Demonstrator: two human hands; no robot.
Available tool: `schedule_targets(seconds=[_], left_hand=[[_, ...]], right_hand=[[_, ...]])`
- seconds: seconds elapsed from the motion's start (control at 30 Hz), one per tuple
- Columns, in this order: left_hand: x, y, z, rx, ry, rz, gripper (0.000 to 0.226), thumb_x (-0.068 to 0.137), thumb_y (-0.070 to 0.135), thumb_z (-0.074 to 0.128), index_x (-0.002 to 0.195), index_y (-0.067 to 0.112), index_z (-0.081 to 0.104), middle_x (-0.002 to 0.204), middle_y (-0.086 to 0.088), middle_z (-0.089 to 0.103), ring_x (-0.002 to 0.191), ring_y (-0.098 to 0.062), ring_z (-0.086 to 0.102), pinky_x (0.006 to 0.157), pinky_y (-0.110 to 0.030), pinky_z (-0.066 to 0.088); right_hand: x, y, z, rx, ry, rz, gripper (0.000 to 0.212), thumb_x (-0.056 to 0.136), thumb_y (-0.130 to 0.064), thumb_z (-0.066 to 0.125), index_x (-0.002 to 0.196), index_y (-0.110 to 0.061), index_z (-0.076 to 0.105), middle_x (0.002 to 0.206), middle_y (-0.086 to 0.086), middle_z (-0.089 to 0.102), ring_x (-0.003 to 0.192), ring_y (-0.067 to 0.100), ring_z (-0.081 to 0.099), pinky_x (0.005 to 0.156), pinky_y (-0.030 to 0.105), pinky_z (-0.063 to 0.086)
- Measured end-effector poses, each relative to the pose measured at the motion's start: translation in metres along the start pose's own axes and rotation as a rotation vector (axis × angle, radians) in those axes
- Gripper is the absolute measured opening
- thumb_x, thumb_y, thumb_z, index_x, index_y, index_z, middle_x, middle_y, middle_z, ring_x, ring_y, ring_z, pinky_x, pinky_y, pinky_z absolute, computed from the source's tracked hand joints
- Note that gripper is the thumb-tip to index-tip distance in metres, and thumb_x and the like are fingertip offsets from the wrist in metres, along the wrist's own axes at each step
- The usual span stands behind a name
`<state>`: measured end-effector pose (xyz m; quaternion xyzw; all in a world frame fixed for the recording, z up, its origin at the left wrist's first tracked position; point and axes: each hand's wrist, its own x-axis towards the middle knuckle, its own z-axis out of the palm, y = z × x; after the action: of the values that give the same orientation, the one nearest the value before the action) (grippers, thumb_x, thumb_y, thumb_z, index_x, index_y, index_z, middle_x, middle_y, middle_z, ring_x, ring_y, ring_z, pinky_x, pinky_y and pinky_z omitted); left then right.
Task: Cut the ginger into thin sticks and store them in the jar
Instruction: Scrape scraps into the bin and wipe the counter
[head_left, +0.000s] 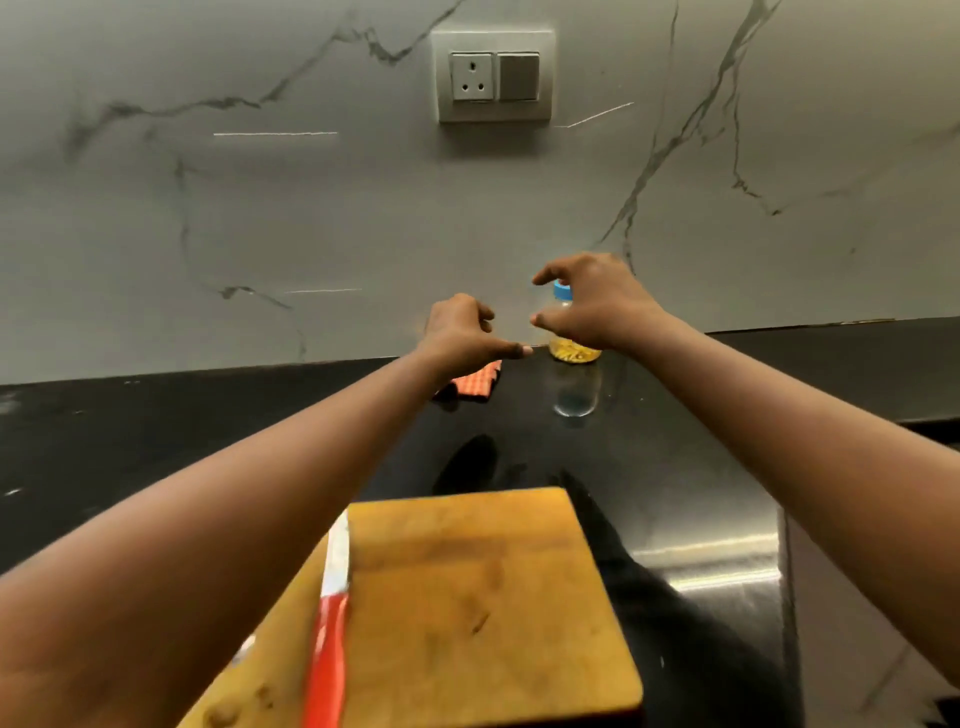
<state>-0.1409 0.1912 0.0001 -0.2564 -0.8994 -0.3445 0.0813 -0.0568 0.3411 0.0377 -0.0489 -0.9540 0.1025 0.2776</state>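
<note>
A small clear jar (575, 354) with a blue lid (562, 290) stands on the black counter by the wall, yellow ginger sticks lying in its bottom. My right hand (592, 304) hovers in front of the jar, hiding its middle; fingers and thumb are spread in a loose curl and hold nothing. My left hand (462, 330) is just left of it, fingers loosely curled and empty. A wooden cutting board (467, 597) lies near me. A knife (330, 613) with a red handle rests along the board's left side.
An orange checked cloth (475, 382) lies on the black counter (156, 431) under my left hand. The marble wall carries a socket and switch plate (493, 75). The counter ends in an edge at the right (784, 571).
</note>
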Motion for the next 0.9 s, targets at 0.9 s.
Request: schedule_targets(seconds=[0.9], left_hand=[[-0.252,-0.075,-0.139,0.042,-0.156,-0.497,0.032,0.069,0.015,0.09,0.087,0.004,0.066,0.088,-0.015,0.07,0.074,-0.022,0.074,0.067,-0.033,0.063]], right_hand=[[-0.189,-0.219,-0.007,0.228,-0.62,0.045,0.028,0.068,-0.02,0.085,0.086,-0.007,0.067,0.08,0.009,0.07,0.064,0.019,0.071,0.064,0.037,0.061]])
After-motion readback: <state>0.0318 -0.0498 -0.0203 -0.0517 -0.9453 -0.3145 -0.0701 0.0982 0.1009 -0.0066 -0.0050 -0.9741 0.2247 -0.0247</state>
